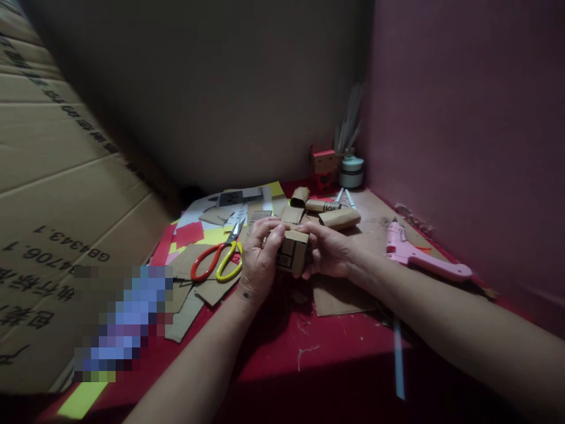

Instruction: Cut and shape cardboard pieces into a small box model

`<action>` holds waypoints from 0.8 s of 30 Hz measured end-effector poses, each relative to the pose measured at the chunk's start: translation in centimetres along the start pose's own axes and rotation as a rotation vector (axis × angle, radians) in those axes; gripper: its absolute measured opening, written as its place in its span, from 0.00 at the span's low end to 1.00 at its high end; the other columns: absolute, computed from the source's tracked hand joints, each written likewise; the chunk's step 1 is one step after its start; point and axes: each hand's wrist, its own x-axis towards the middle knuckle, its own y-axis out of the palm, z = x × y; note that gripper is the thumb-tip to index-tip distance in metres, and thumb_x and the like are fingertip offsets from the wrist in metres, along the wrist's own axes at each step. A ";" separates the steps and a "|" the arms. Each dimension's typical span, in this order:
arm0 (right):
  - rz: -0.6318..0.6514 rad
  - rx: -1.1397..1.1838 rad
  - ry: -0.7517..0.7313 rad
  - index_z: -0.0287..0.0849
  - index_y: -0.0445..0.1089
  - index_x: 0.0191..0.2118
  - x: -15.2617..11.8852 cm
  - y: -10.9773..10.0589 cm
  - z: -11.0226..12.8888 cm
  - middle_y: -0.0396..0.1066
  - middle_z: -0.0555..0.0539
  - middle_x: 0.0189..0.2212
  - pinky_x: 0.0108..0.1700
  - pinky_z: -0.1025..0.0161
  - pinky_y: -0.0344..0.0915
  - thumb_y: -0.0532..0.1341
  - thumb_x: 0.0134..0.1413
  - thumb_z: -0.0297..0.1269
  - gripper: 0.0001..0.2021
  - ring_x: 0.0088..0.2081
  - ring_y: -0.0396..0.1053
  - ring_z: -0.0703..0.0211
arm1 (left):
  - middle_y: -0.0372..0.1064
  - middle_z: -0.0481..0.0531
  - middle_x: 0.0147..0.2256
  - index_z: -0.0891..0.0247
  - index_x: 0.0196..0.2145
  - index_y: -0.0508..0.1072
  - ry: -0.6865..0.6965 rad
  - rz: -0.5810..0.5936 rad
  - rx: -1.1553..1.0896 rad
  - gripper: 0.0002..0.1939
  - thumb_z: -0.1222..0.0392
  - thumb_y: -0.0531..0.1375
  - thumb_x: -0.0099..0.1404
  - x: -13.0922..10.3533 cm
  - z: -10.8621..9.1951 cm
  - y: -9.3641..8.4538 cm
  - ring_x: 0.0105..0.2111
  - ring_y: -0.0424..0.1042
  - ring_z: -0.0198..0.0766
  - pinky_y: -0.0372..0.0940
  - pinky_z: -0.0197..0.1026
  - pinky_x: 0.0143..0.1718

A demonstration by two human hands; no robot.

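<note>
Between both hands is a small brown cardboard box (293,250) with black print on its near face. My left hand (261,250) grips its left side, the thumb resting near the top edge. From the right, my right hand (329,250) holds the opposite side, fingertips on the top and underneath. Just left of my left hand lie scissors (229,235) with one red and one yellow handle, blades spread a little. Rolled cardboard tubes (339,220) lie behind the box, and a flat cardboard piece (339,297) is below my right hand.
A pink hot glue gun (424,258) lies at the right by the wall. Paper and cardboard scraps (189,234) spread at the left. A red box-headed figure (323,165) and a pale green jar (352,171) stand at the back. A large cardboard panel (53,176) leans at left.
</note>
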 end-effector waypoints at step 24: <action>0.122 -0.037 -0.154 0.47 0.65 0.48 -0.6 0.5 -0.5 0.70 0.46 0.35 0.35 0.53 0.67 0.64 0.47 0.43 0.21 0.37 0.66 0.53 | 0.66 0.51 0.38 0.58 0.31 0.73 0.129 -0.061 0.166 0.06 0.58 0.56 0.62 0.3 0.1 0.2 0.45 0.65 0.40 0.60 0.43 0.50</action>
